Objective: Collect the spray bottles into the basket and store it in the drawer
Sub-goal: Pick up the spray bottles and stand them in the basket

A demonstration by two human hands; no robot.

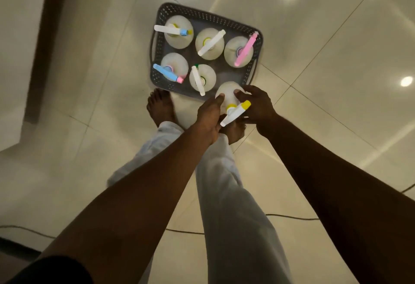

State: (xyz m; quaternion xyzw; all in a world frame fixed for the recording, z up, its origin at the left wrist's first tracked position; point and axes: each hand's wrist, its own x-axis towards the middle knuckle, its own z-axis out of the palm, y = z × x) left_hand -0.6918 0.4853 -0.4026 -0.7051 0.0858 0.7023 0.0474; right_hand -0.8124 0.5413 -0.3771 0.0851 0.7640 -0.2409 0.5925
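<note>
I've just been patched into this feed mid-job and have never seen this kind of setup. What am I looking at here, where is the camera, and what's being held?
There is no machine: a person wears one wide-angle camera on the head, looking down past both bare arms to the tiled floor. The pale trouser legs and bare feet belong to that person.

On the floor stands a dark perforated basket. Five spray bottles stand upright inside it; their trigger heads are white, blue or pink.

A sixth bottle, the yellow-nozzled bottle, is held at the basket's near right corner, tilted toward the camera. The left hand and right hand grip it from either side, fingers around its body. It looks about to go in.

A thin cable crosses the floor nearer the camera.
</note>
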